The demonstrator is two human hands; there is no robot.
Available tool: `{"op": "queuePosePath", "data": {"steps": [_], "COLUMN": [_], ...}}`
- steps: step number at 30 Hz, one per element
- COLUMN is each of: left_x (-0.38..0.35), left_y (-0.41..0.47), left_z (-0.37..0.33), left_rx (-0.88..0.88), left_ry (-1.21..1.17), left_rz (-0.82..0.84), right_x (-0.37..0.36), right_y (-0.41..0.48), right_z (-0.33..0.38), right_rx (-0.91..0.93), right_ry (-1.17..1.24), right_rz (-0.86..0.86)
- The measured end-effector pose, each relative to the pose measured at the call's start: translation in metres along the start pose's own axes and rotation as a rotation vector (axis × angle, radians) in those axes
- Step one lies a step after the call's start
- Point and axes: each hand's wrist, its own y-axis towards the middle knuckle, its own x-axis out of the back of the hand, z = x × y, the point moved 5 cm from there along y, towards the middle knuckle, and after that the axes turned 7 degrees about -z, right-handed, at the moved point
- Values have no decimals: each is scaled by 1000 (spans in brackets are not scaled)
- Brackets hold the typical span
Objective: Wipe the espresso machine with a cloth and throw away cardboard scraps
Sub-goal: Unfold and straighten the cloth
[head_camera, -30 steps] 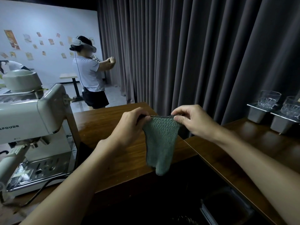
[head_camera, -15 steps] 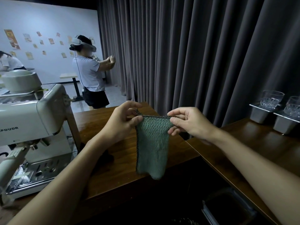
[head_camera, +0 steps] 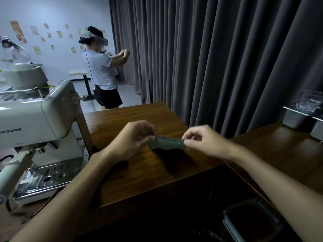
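Green textured cloth (head_camera: 167, 143): bunched into a short sideways band, stretched between both hands, held just above the counter (head_camera: 139, 173), right of the espresso machine (head_camera: 35, 123). Its dark shadow falls on the wood below. View is blurred here, so I cannot tell whether it is folded or rolled.
Left hand (head_camera: 131, 140): grip clamped on the cloth's left end, fingers curled over it. Forearm comes in from the lower left.
Right hand (head_camera: 204, 140): grip pinches the cloth's right end between thumb and fingertips, other fingers loosely curled. Forearm comes in from the lower right.
Espresso machine: pale cream-green body on the left part of the counter, lettering "APOUDR" on its front, apart from both hands.
Machine base: metal drip tray (head_camera: 47, 179) with slots. A pale handle (head_camera: 15, 165) sticks out toward the lower left.
Counter: glossy dark brown wood. A second counter section (head_camera: 279, 151) runs off to the right.
Second counter section: grey metal containers (head_camera: 295, 120) at the far right edge, a clear cut glass (head_camera: 308, 102) sitting on top.
Lower right: dark bin (head_camera: 253, 222), below counter level, under the right forearm.
Backdrop: grey pleated curtain (head_camera: 218, 58) behind both counters.
Far room: person in a headset (head_camera: 102, 70), pale shirt, dark shorts, both hands raised, standing beyond the counter. Second person (head_camera: 14, 51) at the far left edge. Pale wall (head_camera: 57, 14) with small paper sheets stuck on it.
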Motion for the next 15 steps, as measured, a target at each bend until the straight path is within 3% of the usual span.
{"op": "queuePosePath", "data": {"steps": [3,5,8,15], "left_x": [-29,-40,-44,-47], "left_y": [-24,-31,-27,13], "left_z": [31,47,60,69], "left_rx": [92,149,216,179], "left_ry": [18,4,-5,162], "left_rz": [158,171,110,-84], "right_x": [-31,-42,-46,-53], "right_y": [-16,-21,-12,26], "right_z": [-23,-31,-39,-54], "right_rx": [-46,-59,-91,-132], "right_ry": [-42,-32,16,-37], "right_rz": [214,245,134,-196]}}
